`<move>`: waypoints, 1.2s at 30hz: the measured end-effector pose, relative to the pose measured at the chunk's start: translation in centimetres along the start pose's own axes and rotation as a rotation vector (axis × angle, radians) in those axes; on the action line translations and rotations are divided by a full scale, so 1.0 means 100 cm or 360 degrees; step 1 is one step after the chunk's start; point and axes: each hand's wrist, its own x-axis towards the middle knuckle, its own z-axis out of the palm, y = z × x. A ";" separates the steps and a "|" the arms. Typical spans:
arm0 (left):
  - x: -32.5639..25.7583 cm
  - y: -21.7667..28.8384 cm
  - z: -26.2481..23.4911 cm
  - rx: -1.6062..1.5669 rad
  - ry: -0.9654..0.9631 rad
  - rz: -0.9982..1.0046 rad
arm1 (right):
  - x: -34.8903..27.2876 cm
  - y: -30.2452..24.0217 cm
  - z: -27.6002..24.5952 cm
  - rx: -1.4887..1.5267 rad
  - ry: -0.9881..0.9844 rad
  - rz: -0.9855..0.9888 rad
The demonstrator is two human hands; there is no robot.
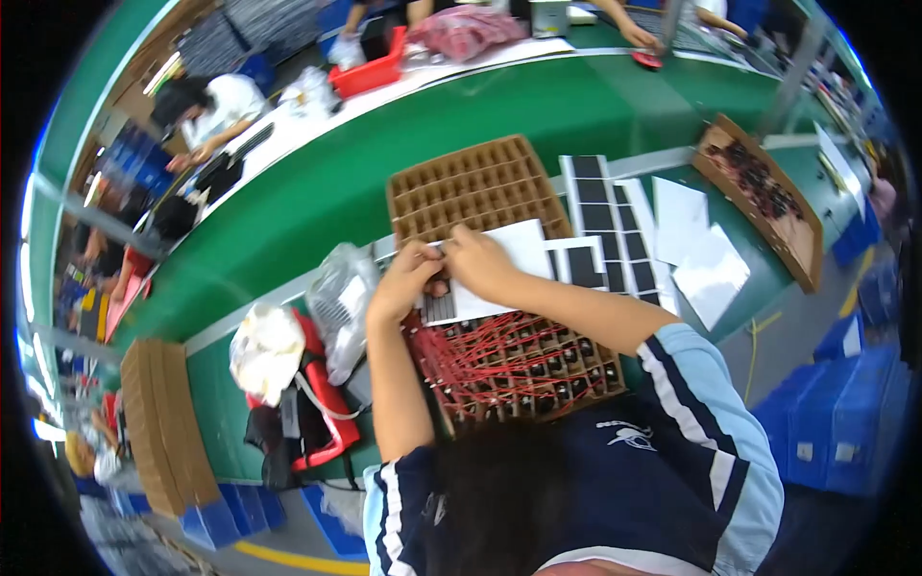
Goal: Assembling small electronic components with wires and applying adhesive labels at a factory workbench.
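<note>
My left hand [405,281] and my right hand [476,263] meet over a white sheet [521,246], their fingertips pinched together. What they hold is small and hidden between the fingers; a bit of something dark shows there. Beside my left hand, the sheet carries thin dark strips [438,308]. The sheet lies over a cardboard divider tray [612,377] whose cells hold small black parts with thin red wires [480,357]. Behind my hands a second divider tray [471,187] extends over the green bench.
White sheets with black rectangles [590,197] and blank white sheets [712,278] lie to the right, beside a cardboard box of dark parts [754,182]. At left are a clear plastic bag [342,312] and a red bin [331,437]. Other people work across the green belt [480,106].
</note>
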 end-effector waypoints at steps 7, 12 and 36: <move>0.000 0.003 0.001 -0.0030 0.0090 -0.0011 | 0.013 0.003 0.005 0.0123 -0.0101 0.0184; 0.000 0.004 0.005 -0.0080 0.0133 -0.0058 | 0.021 0.003 0.000 0.0277 -0.0219 0.0341; -0.004 0.003 0.001 -0.0021 0.0242 -0.0053 | -0.045 0.024 -0.139 0.1814 0.0095 0.0435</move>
